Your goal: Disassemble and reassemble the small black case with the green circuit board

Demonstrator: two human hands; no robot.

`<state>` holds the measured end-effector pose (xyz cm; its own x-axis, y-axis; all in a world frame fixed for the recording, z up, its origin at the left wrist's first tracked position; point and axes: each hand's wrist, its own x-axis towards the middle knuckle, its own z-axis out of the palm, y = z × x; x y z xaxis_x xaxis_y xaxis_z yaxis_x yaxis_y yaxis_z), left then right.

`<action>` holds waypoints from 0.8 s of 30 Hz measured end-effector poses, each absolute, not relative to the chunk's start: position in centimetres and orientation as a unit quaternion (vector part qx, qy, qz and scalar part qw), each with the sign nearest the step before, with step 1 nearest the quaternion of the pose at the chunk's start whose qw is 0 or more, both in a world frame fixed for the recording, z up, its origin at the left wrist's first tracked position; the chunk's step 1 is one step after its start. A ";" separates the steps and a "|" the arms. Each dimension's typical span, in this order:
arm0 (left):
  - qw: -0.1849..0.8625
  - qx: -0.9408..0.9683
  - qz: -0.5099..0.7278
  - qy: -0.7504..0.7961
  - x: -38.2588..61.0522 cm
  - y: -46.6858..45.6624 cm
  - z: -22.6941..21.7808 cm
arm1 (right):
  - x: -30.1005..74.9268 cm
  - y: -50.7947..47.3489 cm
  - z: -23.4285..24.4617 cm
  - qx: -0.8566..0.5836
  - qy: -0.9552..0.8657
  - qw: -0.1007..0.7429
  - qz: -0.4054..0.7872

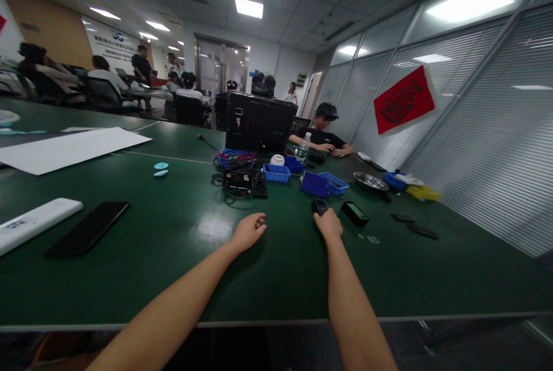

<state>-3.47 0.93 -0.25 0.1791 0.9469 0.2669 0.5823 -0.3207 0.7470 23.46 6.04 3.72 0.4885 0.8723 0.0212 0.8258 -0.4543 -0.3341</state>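
My left hand [249,231] rests on the green table with its fingers curled in, and nothing shows in it. To its right, my right hand [329,224] is closed round a small black device with a screen [319,206], held just above or on the table; I cannot tell which. Close by on the right lies a black box with a greenish top [355,214]. A small white ring [360,236] and a small clear square piece [373,239] lie nearer to me. Beyond my left hand stands a black soldering station [237,183] with cables.
Blue bins [314,184], a white ball [277,160], a water bottle [303,146] and a metal bowl [370,181] stand farther back. A monitor [261,122] rises behind them. A co-worker [324,129] sits at the far right. A black panel [88,228] lies left.
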 end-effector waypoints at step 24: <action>0.250 0.723 0.367 0.529 -3.3 0.8 0.0 | 15.6 3.7 3.7 -0.761 -0.638 0.106 0.053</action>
